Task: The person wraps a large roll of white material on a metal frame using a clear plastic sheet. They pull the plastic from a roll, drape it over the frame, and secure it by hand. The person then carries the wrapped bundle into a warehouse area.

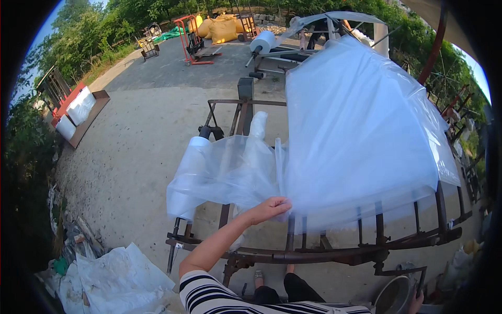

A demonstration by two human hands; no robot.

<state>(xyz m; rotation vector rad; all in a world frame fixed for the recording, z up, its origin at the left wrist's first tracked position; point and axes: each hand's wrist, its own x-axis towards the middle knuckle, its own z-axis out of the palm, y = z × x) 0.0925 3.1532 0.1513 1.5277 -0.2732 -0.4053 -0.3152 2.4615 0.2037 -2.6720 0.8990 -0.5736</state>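
My left hand [269,208] is closed on the near edge of clear plastic film, its fingers pinching the gathered material. To its left the film runs back to a white film roll [184,175] on a dark shaft. On its right lies a broad, layered stack of translucent plastic film [361,125], spread over a rusty metal frame [314,256]. My right hand [417,302], partly cut off at the lower right, is wrapped round the downward grip of a crank handle [420,277] joined to the frame.
A round metal tub [392,294] stands by the crank. White crumpled sheeting [112,280] lies on the ground at lower left. At the far end are a second film roll [263,42] and a partly hidden person [316,37]. A red hand truck [191,42] and yellow sacks [224,29] stand behind.
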